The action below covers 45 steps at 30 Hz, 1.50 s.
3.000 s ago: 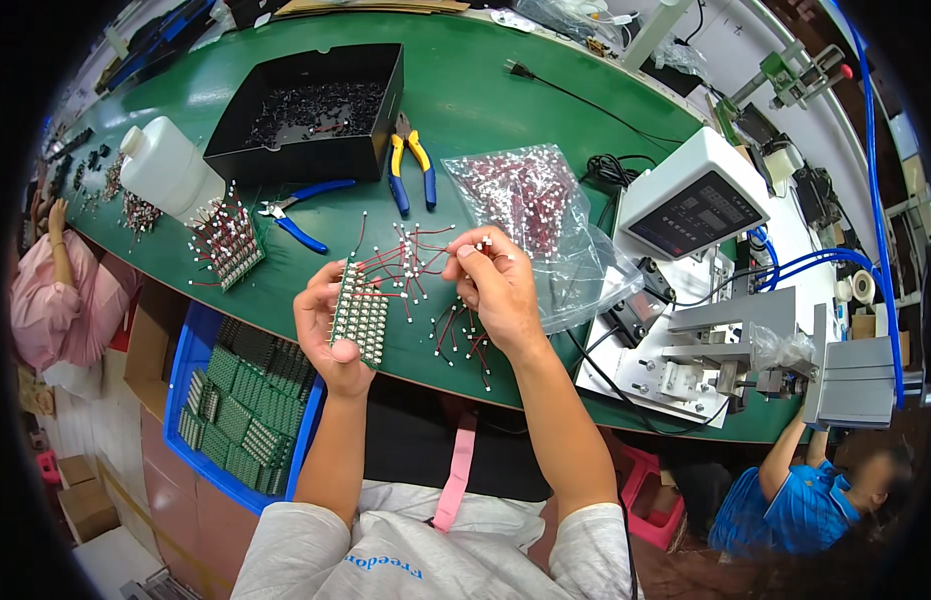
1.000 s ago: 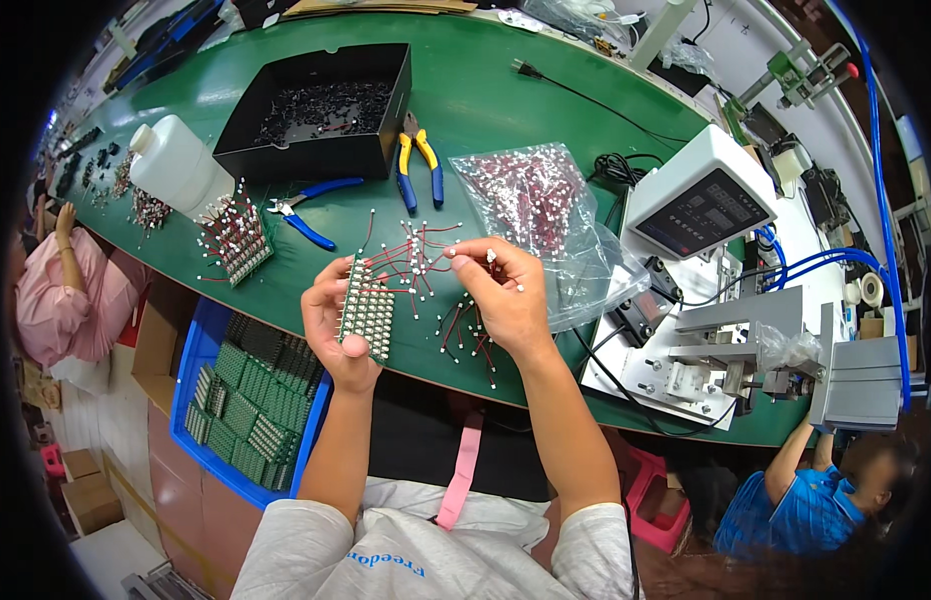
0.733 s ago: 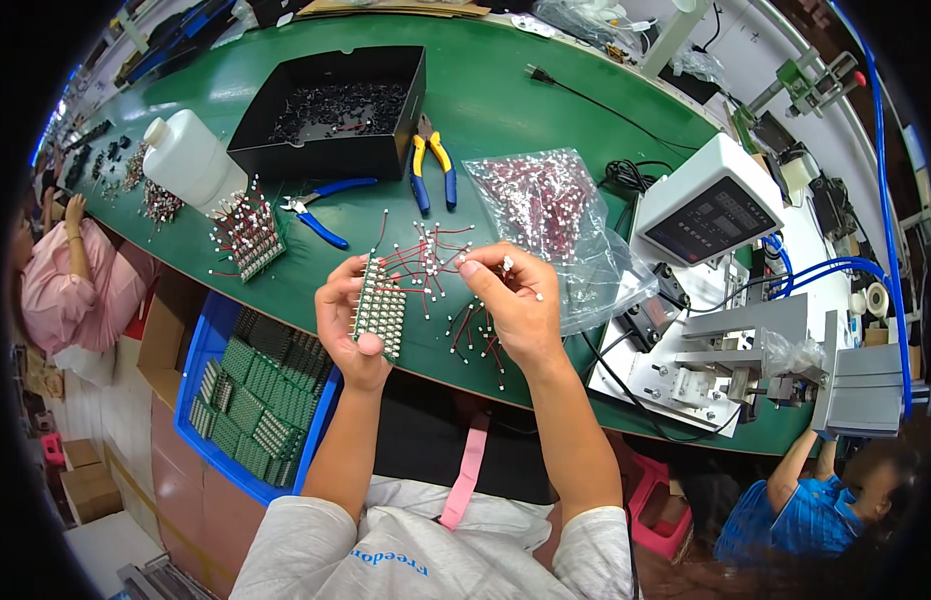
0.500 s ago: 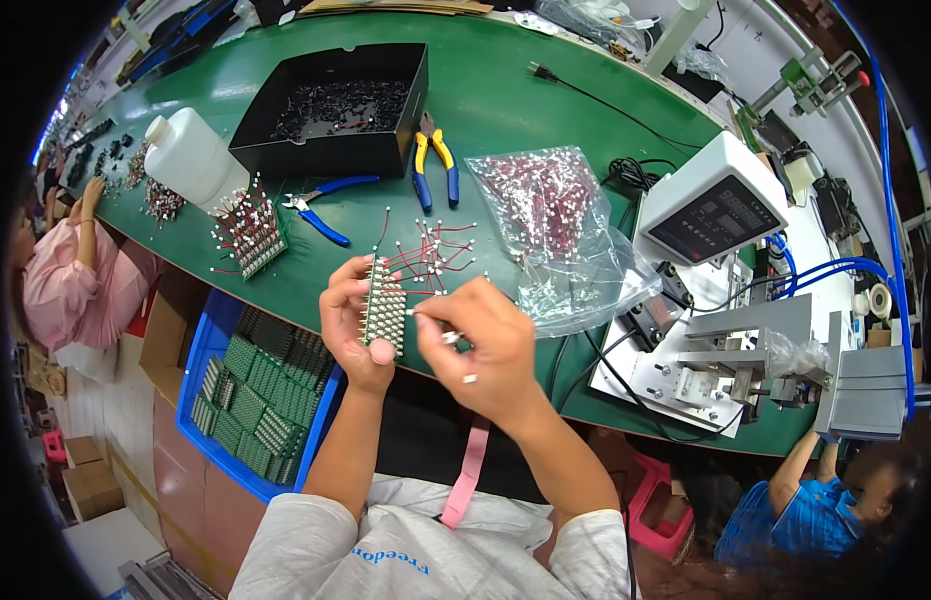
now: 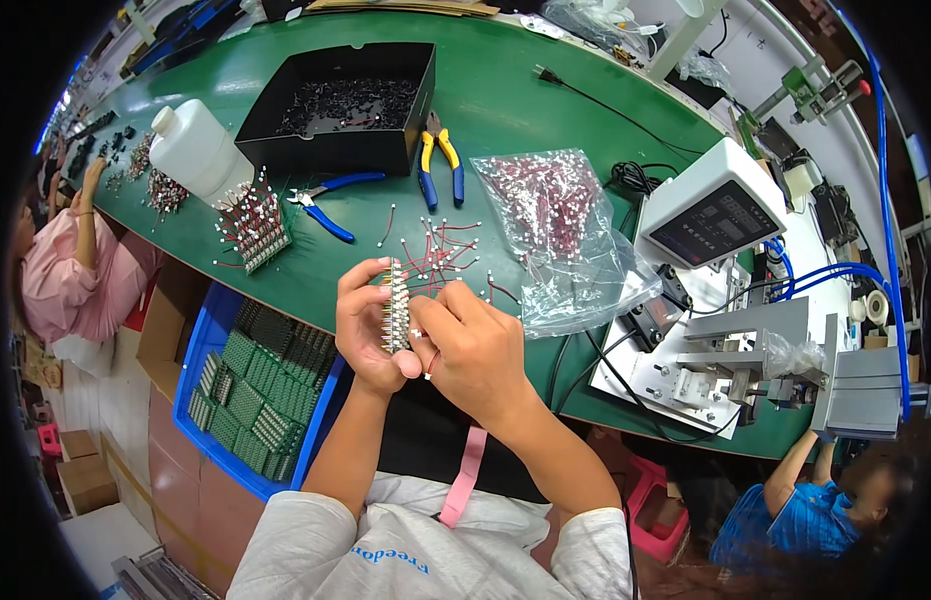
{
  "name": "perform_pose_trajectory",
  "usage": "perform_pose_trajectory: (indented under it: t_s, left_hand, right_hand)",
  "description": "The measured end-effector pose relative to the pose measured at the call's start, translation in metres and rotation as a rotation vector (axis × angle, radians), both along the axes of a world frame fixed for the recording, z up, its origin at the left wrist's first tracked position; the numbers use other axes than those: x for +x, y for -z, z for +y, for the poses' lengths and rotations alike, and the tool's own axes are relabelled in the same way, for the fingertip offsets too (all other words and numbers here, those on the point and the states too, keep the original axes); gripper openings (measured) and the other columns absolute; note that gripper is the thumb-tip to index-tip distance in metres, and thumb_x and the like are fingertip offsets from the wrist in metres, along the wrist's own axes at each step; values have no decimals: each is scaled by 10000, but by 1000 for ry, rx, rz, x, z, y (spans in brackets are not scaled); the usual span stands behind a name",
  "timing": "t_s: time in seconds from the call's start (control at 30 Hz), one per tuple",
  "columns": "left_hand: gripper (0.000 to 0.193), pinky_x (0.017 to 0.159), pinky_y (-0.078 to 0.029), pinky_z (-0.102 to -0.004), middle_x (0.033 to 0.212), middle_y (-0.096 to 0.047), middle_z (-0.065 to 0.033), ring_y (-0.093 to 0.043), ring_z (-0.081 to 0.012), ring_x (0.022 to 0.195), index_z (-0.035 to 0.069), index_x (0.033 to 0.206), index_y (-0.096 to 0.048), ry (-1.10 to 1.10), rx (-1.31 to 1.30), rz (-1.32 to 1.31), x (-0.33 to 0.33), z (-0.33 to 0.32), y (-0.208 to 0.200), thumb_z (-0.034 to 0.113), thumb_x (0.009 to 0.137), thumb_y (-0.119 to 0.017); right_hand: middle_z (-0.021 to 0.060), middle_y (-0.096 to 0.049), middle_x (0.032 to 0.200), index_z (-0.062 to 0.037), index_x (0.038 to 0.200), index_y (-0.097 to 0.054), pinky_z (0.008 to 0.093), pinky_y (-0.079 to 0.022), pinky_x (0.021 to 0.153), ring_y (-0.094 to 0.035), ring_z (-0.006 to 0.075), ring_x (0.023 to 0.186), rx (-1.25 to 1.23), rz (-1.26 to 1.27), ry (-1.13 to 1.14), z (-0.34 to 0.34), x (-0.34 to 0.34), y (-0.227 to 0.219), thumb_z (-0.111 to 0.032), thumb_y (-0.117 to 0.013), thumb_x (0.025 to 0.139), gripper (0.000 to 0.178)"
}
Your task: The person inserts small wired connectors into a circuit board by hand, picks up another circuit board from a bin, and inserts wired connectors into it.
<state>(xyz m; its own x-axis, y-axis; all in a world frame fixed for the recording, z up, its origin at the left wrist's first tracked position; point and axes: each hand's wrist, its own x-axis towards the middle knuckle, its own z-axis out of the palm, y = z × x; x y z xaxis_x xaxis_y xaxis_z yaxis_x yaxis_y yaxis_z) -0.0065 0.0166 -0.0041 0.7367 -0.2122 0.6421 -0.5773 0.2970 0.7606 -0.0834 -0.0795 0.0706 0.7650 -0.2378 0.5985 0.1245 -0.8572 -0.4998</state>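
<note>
1. The left grip, a bare hand, is clasped around a green rectangular circuit-board panel with rows of small white connectors; bent fingers are at its left side and the thumb is at its near end.
2. That panel is turned nearly edge-on, its visible long axis running from the thumb outward, away from the person, with one end pointing at the far side of the counter.
3. Its white connectors face right, toward the other grip; thin metal pins stick out leftward, toward the left fingers.
4. The right grip, also bare, is curled just beside the panel's near half, grasping short red wires with white plugs, whose tips poke out below the fingers; whether a plug touches the panel is hidden.
5. Beyond both grips lie loose red wires with white ends; beyond and right of the right grip sits a clear plastic bag of similar wires.
6. Left of the left grip, a blue plastic bin holds green panels.
</note>
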Motion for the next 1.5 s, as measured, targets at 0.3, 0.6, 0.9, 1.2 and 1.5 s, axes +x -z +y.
perform_pose_trajectory:
  t_s: [0.3, 0.6, 0.9, 1.2, 1.5]
  left_hand:
    - [847, 909, -441, -406, 1238, -462, -186, -503, -299, 1077, 79, 1075, -474, 19, -2, -8, -1, 0, -2, 771, 620, -652]
    - [848, 911, -437, -404, 1245, -456, -189, -502, -300, 1075, 75, 1076, -472, 48, -1, 54, -2, 1, -4, 778, 631, -635]
    - [852, 923, -430, -415, 1255, -446, -195, -495, -312, 1089, 66, 1078, -469, 73, -8, 73, -3, 2, -4, 781, 642, -624]
    - [776, 902, -426, -377, 1242, -457, -214, -485, -293, 1076, 28, 1059, -501, 117, -80, 49, -2, 1, -4, 713, 715, -623]
    - [402, 899, -426, -376, 1260, -470, -243, -500, -289, 1064, 22, 1025, -564, 150, -108, 77, -2, 4, -7, 393, 970, -419]
  right_hand:
    - [-9, -451, 679, -87, 818, -662, 244, -317, 424, -385, 111, 479, 0, -75, 14, 4, 0, 8, 10, -684, 611, 229]
    - [-16, -428, 651, -82, 822, -669, 242, -299, 415, -371, 102, 476, 12, -140, 41, 7, 3, 11, 16, -687, 584, 258]
    - [-22, -412, 633, -77, 834, -672, 243, -282, 413, -344, 105, 467, -77, -210, 50, 8, 5, 10, 24, -677, 577, 276]
    - [-21, -415, 627, -72, 827, -665, 250, -287, 415, -344, 111, 465, -63, -209, 30, 8, 6, 7, 47, -667, 593, 262]
    - [-3, -432, 655, -67, 843, -642, 277, -310, 435, -393, 139, 501, -49, -165, -9, 4, 6, 14, -4, -640, 622, 230]
